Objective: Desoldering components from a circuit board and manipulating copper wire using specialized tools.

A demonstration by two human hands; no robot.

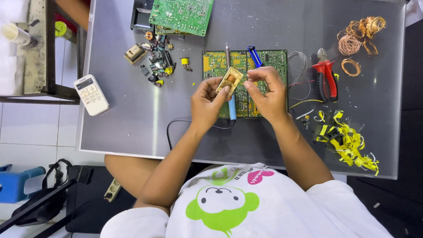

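My left hand (206,103) holds a small yellow-brown transformer bobbin with copper winding (230,80) above a green circuit board (273,59). My right hand (266,90) is right beside it, fingertips pinched close to the bobbin's right edge, seemingly on a thin wire. A soldering iron with a blue handle (231,105) lies across the board under my hands, its cable running off to the left. A blue-handled tool (254,56) rests on the board's top.
Red-handled pliers (326,79) lie right of the board. Copper wire coils (359,35) sit far right, yellow tape scraps (348,141) near right. A pile of loose components (156,61), a second circuit board (183,15) and a white remote (91,94) are on the left.
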